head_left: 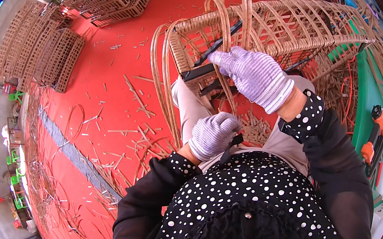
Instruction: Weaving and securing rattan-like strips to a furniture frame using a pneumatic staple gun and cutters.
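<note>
Single head fisheye, looking steeply down, close over lap and floor [109, 71].

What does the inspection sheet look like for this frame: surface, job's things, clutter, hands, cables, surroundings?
Surface: red floor with a grey stripe.
Job's things: woven rattan frame at the knees; loose rattan strips bend down from it.
Clutter: cut cane offcuts scattered over the floor.
Hands: both gloved; right hand rests on the frame with its fingers on a strip; left hand closed around a dark-handled tool.
Cables: orange cord at right.
Surroundings: stacked woven panels, orange power tool on a green surface.
</note>
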A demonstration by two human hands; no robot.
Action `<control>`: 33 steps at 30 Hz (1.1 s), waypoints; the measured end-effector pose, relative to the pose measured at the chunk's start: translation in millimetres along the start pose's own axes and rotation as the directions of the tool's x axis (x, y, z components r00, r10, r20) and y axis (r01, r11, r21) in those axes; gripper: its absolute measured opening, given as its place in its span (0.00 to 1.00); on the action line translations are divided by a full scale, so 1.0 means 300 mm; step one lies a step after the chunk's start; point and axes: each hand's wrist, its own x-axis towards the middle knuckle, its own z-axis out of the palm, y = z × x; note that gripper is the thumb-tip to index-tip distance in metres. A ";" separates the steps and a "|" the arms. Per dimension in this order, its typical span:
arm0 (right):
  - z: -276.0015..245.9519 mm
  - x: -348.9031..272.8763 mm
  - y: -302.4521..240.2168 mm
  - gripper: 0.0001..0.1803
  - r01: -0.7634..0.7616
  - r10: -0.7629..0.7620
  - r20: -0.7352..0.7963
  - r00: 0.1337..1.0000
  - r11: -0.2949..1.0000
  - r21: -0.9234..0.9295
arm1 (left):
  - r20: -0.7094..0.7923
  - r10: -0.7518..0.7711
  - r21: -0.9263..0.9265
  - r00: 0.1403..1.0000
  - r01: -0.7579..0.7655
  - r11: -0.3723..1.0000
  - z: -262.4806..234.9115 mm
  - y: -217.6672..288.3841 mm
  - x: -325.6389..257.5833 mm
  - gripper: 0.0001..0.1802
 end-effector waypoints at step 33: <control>0.100 0.003 -0.021 0.13 0.020 -0.079 -0.220 0.972 0.965 -0.261 | 0.869 -0.398 0.468 0.294 -0.229 0.853 -0.407 -0.034 0.616 0.22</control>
